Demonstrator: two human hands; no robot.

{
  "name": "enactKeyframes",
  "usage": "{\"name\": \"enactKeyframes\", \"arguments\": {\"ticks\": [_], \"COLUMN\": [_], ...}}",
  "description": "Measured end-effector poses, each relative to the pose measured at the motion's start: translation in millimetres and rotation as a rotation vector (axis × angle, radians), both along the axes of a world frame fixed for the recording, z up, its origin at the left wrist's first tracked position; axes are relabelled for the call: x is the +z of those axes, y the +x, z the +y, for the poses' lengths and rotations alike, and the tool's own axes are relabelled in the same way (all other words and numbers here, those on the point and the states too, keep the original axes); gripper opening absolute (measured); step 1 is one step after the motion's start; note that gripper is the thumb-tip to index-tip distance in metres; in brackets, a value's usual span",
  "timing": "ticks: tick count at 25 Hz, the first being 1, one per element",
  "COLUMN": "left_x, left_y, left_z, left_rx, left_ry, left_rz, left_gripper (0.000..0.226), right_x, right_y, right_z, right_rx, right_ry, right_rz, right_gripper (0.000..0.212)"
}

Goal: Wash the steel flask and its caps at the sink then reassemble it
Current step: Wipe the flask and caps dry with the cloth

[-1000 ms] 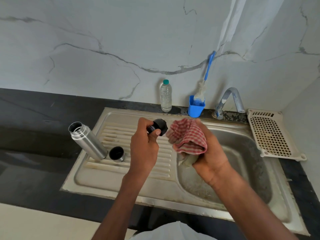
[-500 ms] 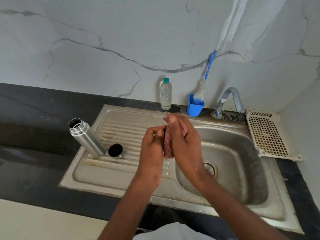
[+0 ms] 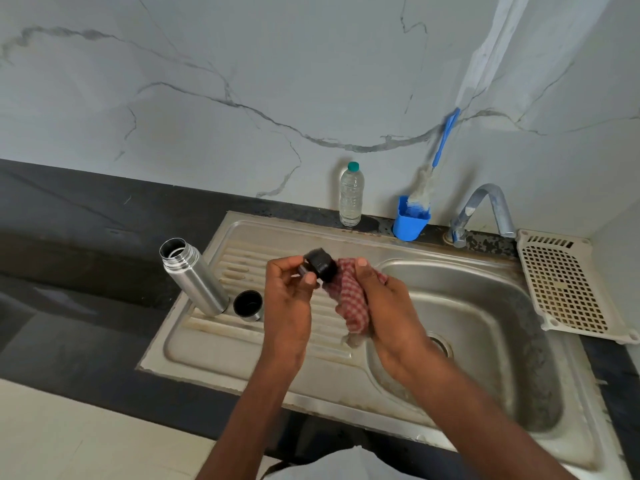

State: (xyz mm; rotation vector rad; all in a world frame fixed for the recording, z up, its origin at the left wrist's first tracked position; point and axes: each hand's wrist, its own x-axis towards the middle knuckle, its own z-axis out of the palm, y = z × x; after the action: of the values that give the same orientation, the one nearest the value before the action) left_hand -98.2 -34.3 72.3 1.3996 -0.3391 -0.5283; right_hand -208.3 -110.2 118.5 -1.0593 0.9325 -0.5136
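The open steel flask point(image 3: 195, 277) stands tilted on the left edge of the sink's drainboard point(image 3: 242, 344). Beside its base sits the steel cup cap point(image 3: 248, 305), mouth up. My left hand point(image 3: 289, 299) pinches the black inner cap point(image 3: 319, 265) above the drainboard. My right hand point(image 3: 384, 306) grips a red checked cloth point(image 3: 349, 299) that touches the black cap's right side.
A plastic water bottle point(image 3: 351, 194) and a blue cup point(image 3: 410, 221) holding a blue-handled brush point(image 3: 440, 150) stand behind the sink. The tap point(image 3: 485, 209) curves over the basin point(image 3: 485, 341). A cream perforated tray point(image 3: 564, 285) lies at the right. Dark countertop point(image 3: 79, 271) spreads left.
My hands closed together with the cloth wrapped over the black cap, then drew apart, so the cap shows again in my left hand.
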Motion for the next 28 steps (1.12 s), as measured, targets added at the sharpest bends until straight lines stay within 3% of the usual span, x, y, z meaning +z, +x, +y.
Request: {"name": "enactKeyframes", "arguments": {"ticks": [3,5,8,9,12,16,21,25,28], "left_x": [-14.8,-26.6,-51.7,-60.2,-84.0,-111.8,-124.9,-141.6,-148.5], "left_y": [19.9,26.2,30.1,30.7,31.6,38.7,45.9,49.1,47.8], "left_z": [14.0,20.1,24.0,22.7,14.8,6.7,-0.6,-0.3,3.9], "left_rx": [-0.085,-0.174,-0.226,-0.199,-0.052,-0.081,-0.193,-0.26,-0.289], "left_ry": [-0.201,-0.299,-0.286,-0.216,0.244,0.481,0.695,0.78,0.801], "left_rz": [0.33,0.541,0.625,0.573,0.148,-0.183,-0.39,-0.488,-0.518], "left_gripper": [0.062,0.074,0.071,0.067,0.059,0.058,0.051,0.049,0.047], "right_x": [-8.0,-23.7,-48.2,-55.6,-72.3,-93.0,-114.7,-117.5,-120.3], "right_y": [-1.3,1.9,14.1,18.2,28.4,28.7,17.7,17.4,15.7], "right_z": [-15.4,-21.8,-24.5,-25.3,-23.8,-19.0,-12.4,-9.8,-10.5], "right_rx": [-0.018,-0.044,-0.078,-0.083,-0.01,-0.074,-0.136,-0.187,-0.221], "right_ry": [0.385,0.448,0.441,0.461,0.524,0.655,0.708,0.614,0.505], "right_rz": [-0.049,-0.034,0.012,0.015,0.037,0.019,0.073,0.135,0.188], "right_gripper": [0.042,0.043,0.048,0.051,0.05,0.041,0.022,0.033,0.029]}}
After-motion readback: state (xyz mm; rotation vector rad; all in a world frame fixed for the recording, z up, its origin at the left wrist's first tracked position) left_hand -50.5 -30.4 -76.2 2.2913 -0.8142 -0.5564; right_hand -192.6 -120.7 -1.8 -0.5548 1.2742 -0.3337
